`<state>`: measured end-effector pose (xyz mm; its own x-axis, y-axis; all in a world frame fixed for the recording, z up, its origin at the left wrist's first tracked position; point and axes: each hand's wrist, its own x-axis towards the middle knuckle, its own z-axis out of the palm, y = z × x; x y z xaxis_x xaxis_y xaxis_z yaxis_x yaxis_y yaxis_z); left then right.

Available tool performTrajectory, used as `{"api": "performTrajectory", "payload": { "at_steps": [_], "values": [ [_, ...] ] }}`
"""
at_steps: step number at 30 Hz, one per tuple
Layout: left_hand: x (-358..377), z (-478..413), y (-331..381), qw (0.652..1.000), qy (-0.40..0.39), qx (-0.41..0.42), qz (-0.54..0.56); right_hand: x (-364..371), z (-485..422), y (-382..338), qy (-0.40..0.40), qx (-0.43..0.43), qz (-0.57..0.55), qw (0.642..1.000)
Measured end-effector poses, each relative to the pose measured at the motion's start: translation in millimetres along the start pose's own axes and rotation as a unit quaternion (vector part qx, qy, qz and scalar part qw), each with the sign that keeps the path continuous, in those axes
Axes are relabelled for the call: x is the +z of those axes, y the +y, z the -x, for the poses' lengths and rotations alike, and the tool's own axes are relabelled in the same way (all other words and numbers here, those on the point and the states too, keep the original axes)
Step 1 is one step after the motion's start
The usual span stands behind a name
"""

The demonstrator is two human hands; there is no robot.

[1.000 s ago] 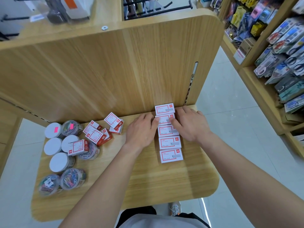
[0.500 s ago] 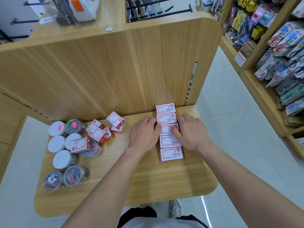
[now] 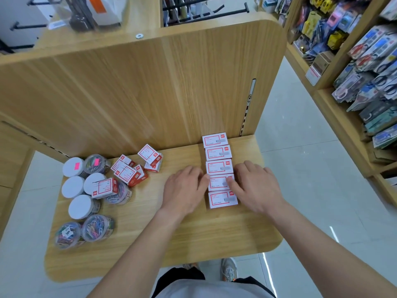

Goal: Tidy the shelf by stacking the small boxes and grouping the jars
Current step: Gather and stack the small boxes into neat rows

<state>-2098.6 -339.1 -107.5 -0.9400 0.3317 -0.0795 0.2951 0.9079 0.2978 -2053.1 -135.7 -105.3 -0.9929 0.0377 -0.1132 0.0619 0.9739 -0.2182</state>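
Far to the left of the row of five small white cardboard boxes with red borders [image 3: 218,153], a cluster of round clear plastic jars with white lids [image 3: 73,187] stood on the light wooden shelf board [image 3: 193,239]. Those nearest the person, the tipped jars of coloured paper clips [image 3: 97,227], showed their contents through the sides. One white-and-red box [image 3: 105,188] lay tilted on top of a jar at the cluster's edge nearer the row. Closer to the row, but well apart from it, a loose heap of the same boxes [image 3: 129,175] lay at mixed angles, some leaning on each other.

Just left of the row, the left hand [image 3: 183,191] lay palm down on the board. Its fingers were fairly straight and close together, and their tips touched the left side of the fourth box from the back [image 3: 220,183].

The row itself ran from the upright wooden back panel [image 3: 150,87] toward the person, its boxes flat, label up and end to end.

Just right of the row, the right hand [image 3: 256,187] rested palm down. Its fingers were stretched out and slightly apart along the row's right side, and its thumb [image 3: 231,186] touched the top of that same fourth box. Neither hand was curled round a box.

Further right of the row, across the pale tiled floor [image 3: 300,168], stood wooden racks of packaged stationery [image 3: 369,61].
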Motion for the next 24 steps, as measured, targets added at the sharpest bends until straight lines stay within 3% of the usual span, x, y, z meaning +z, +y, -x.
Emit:
{"api": "performTrajectory", "payload": {
  "at_steps": [9, 20, 24],
  "values": [
    [5.7, -0.7, 2.8, 0.999, 0.010, 0.030, -0.009, 11.0, -0.7, -4.5, 0.028, -0.009, 0.008, 1.000],
    [2.9, 10.8, -0.7, 1.000, -0.003, -0.010, 0.014, 4.2, 16.8, -3.2, 0.017, 0.016, -0.007, 1.000],
    [15.8, 28.6, 2.9, 0.999, 0.003, 0.026, 0.027, 16.1, 37.8, -9.3, 0.030, 0.000, -0.015, 0.999]
  ]
}}
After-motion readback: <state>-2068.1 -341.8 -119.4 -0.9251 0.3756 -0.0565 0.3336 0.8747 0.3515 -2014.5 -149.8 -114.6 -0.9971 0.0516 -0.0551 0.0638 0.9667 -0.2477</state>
